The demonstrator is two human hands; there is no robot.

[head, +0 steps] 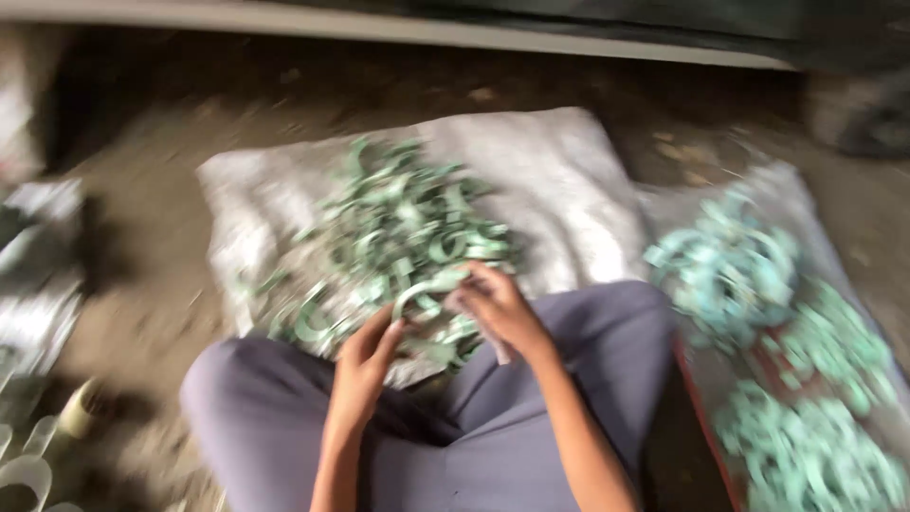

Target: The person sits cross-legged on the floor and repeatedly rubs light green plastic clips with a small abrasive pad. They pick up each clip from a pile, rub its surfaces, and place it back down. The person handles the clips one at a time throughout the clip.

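The picture is motion-blurred. A heap of pale green curved strips (pixel 403 228) lies on a white sack (pixel 559 180) spread on the ground in front of my crossed legs in grey trousers (pixel 569 341). My left hand (pixel 365 365) and my right hand (pixel 498 308) meet at the near edge of the heap. Between them arches one green curved strip (pixel 427 284); each hand appears to hold one end of it. The fingers are curled, and the exact grip is blurred.
To my right, another sack (pixel 787 190) carries piles of lighter green rings (pixel 730 270), with more rings (pixel 815 455) nearer me. Pale objects lie at the left edge (pixel 38 275). Bare dirt ground (pixel 152 284) surrounds the sacks.
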